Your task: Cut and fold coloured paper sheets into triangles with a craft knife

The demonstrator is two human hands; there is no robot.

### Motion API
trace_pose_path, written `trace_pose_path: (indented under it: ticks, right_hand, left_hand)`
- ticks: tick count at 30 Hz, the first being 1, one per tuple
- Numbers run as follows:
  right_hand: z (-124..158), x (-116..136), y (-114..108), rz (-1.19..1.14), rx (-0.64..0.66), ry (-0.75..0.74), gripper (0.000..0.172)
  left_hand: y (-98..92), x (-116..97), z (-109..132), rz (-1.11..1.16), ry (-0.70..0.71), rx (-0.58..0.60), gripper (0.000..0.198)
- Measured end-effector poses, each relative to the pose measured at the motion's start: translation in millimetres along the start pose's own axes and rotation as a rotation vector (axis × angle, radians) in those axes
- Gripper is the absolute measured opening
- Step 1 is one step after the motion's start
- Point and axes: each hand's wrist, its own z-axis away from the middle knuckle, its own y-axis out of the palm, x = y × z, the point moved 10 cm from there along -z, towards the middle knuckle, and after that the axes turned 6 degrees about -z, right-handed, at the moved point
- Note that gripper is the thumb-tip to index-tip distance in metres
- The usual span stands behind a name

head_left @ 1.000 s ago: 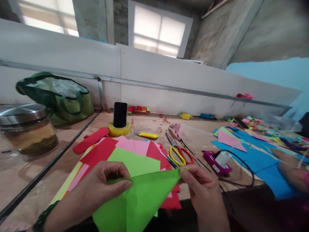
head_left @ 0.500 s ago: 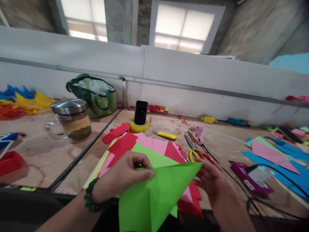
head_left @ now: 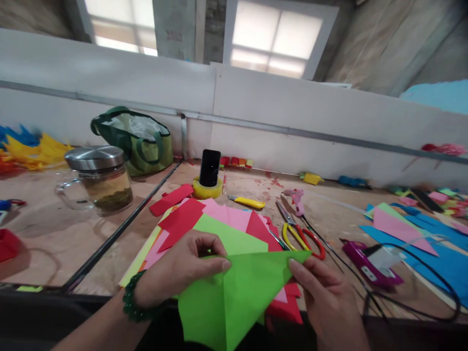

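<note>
A green sheet of paper with a crease down its middle hangs between my two hands, over the near edge of the table. My left hand, with a green bead bracelet at the wrist, pinches its upper edge between thumb and fingers. At the pointed right corner, my right hand grips the paper with thumb and fingertips. Beneath and behind it lies a pile of coloured paper, with a red sheet, a pink sheet and a lighter green sheet showing.
Beyond the pile lie scissors, a yellow utility knife and a pink glue gun. A phone stands in a tape roll. A glass mug and green bag stand left; a purple power strip with cables lies right.
My right thumb has come over the front of the paper's right corner, and the fingers now grip it. The left hand keeps its pinch. The view has shifted slightly.
</note>
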Motion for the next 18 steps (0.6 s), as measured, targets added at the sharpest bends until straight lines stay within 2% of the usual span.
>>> trace_pose_path:
  ticks: [6, 11, 18]
  right_hand:
    - [4.2, 0.3, -14.5, 0.041, -0.055, -0.022, 0.012]
    - [2.5, 2.2, -11.1, 0.017, -0.021, -0.039, 0.012]
    - [4.1, 7.5, -15.2, 0.018, -0.084, -0.071, 0.012]
  left_hand:
    - [2.9, 4.4, -3.4, 0.067, -0.023, 0.036, 0.025]
    - [3.0, 5.3, -4.0, 0.093, -0.026, 0.043, 0.026]
    - [3.2, 4.0, 1.1, 0.111, -0.003, 0.063, 0.025]
